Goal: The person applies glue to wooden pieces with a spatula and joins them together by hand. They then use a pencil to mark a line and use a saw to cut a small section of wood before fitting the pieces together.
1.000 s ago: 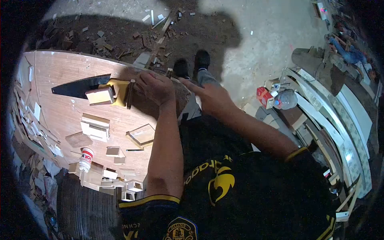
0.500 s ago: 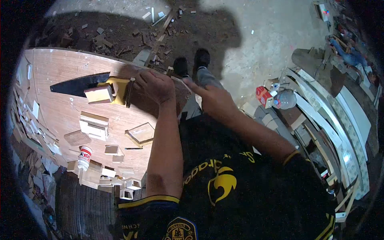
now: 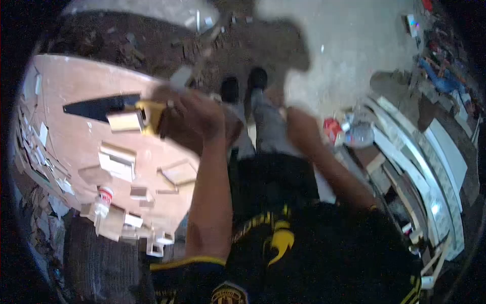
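My left hand (image 3: 200,114) is over the near edge of the wooden table, its fingers curled closed; what they hold, if anything, is blurred. My right hand (image 3: 302,124) is off the table to the right, above my leg, and smeared by motion, so its fingers cannot be made out. Just left of my left hand lies a handsaw (image 3: 96,106) with a dark blade and a yellow handle. A small wooden block (image 3: 125,121) rests against the saw. Lower on the table are an open wooden box (image 3: 117,161) and a thin wooden frame (image 3: 177,172).
A white and red bottle (image 3: 104,196) stands among several small wooden pieces (image 3: 162,238) at the table's lower edge. Wood scraps litter the floor ahead. To the right are a clear plastic jug (image 3: 359,136), a red package (image 3: 332,129) and long curved boards (image 3: 420,157).
My right hand has swung away from my left hand, to the right and slightly down. My left hand stays near the same place at the table edge. The saw and wooden pieces have not been moved.
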A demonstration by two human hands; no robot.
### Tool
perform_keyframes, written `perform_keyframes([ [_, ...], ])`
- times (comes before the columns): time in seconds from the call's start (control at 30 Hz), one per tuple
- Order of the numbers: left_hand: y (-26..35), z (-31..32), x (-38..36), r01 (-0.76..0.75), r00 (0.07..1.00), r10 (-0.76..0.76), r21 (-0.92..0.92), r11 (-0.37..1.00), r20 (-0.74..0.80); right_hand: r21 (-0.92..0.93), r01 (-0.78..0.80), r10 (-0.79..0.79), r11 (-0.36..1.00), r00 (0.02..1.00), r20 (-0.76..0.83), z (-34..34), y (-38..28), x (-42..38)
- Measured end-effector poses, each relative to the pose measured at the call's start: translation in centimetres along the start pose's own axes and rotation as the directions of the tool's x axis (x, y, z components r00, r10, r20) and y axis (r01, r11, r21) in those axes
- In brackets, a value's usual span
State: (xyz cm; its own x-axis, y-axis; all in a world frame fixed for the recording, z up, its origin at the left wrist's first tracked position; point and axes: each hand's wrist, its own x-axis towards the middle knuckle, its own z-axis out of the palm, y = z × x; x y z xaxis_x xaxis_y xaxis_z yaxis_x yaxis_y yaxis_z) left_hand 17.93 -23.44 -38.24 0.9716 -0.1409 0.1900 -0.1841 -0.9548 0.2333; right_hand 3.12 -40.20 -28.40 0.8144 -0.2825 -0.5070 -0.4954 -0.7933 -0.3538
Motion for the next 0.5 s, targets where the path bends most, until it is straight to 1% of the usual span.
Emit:
perform_keyframes([
  [0.03,-0.9,-1.6,-1.6,0.006,0.996,-0.007,0.010,1.000,0.093,-0.035,-0.203,0.206,0.978,0.955,0.212,-2.3,2.1,-0.5],
  [0.07,-0.8,-1.8,-1.0,0.017,0.993,-0.016,-0.002,1.000,0.119,-0.045,-0.214,0.219,0.976,0.957,0.191,-8.1,-0.2,0.1],
  [0.1,-0.1,-1.3,0.6,0.023,0.999,-0.021,-0.038,0.999,0.045,-0.072,-0.307,0.316,0.949,0.924,0.216,-8.0,1.3,-0.9],
  [0.13,-0.1,-1.8,0.6,0.067,0.995,-0.059,-0.100,0.993,0.079,-0.029,-0.305,0.306,0.952,0.937,0.167,-8.1,2.4,-1.3],
  [0.17,-0.2,-2.8,-0.1,0.110,0.984,-0.088,-0.141,0.984,0.154,0.020,-0.317,0.310,0.948,0.937,0.159,-8.2,2.7,-2.4],
  [0.2,0.1,-3.1,0.0,0.107,0.990,-0.096,-0.121,0.987,0.100,0.066,-0.436,0.408,0.898,0.878,0.251,-9.4,1.0,-2.2],
  [0.23,0.1,-2.9,0.2,0.110,0.991,-0.100,-0.118,0.987,0.087,0.069,-0.424,0.397,0.903,0.884,0.246,-8.3,1.4,-2.6],
  [0.27,0.2,-2.8,0.3,0.117,0.992,-0.111,-0.144,0.983,0.054,0.179,-0.296,0.273,0.938,0.952,0.140,-6.2,2.3,-3.4],
  [0.3,0.1,-2.8,0.3,0.119,0.993,-0.118,-0.172,0.978,0.017,0.275,-0.150,0.152,0.950,0.988,0.014,-5.9,1.6,-3.6],
  [0.33,0.2,-2.8,0.5,0.112,0.993,-0.114,-0.171,0.979,-0.005,0.330,-0.350,0.297,0.877,0.933,0.202,-7.0,0.0,-3.4],
  [0.37,0.2,-3.0,0.6,0.129,0.992,-0.126,-0.164,0.978,0.027,0.420,-0.233,0.196,0.877,0.972,0.129,-6.2,0.3,-3.7],
  [0.4,0.1,-3.2,0.5,0.149,0.988,-0.141,-0.154,0.977,0.060,0.461,-0.204,0.173,0.863,0.979,0.110,-6.1,0.1,-3.6],
  [0.43,-0.2,-3.0,0.3,0.148,0.989,-0.144,-0.147,0.978,0.039,0.500,-0.172,0.146,0.849,0.985,0.091,-6.2,0.0,-3.4],
  [0.47,-0.5,-2.7,0.1,0.138,0.990,-0.138,-0.194,0.971,0.014,0.507,-0.149,0.125,0.849,0.989,0.083,-6.6,0.2,-3.2],
  [0.5,-0.5,-2.9,0.3,0.128,0.991,-0.134,-0.241,0.962,-0.008,0.499,-0.165,0.133,0.851,0.986,0.098,-7.1,0.9,-3.1],
])
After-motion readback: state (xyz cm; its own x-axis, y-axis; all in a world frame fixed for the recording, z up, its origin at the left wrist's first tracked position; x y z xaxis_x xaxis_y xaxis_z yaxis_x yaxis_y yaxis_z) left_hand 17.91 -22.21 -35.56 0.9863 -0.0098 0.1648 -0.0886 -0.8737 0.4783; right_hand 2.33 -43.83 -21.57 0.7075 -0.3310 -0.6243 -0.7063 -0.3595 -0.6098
